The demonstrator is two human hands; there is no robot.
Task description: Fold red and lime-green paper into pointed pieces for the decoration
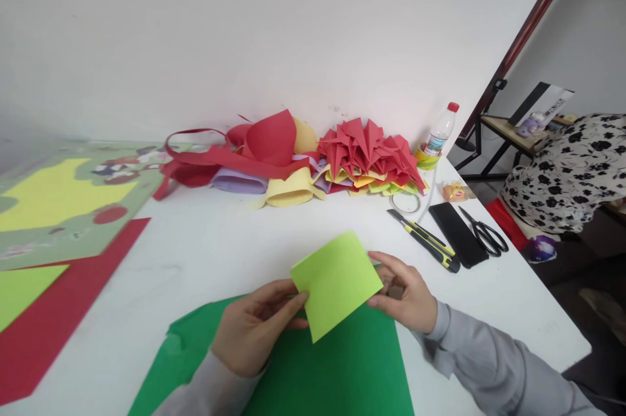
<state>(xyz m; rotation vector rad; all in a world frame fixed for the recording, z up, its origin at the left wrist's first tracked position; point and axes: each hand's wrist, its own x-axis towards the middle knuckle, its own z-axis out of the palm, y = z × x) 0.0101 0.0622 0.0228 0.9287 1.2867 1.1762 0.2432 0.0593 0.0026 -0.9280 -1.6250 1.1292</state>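
A folded piece of lime-green paper (337, 282) is held up in front of me, tilted, with its fold or edges along the upper side. My left hand (259, 325) pinches its left edge, thumb on the front face and the other fingers behind. At the paper's right corner, my right hand (403, 292) has its thumb and fingertips closed around the edge; some of those fingers are hidden behind it. Below both hands a large green sheet (337, 370) lies on the white table (235, 246), one corner creased.
Right of my hands lie a utility knife (425, 240), a black case (457, 233), scissors (484, 233) and a tape roll (405, 202). Behind stand red folded papers (366, 148), paper scraps (268, 145) and a bottle (440, 132). A patterned board (112, 227) and red sheet (73, 312) lie left.
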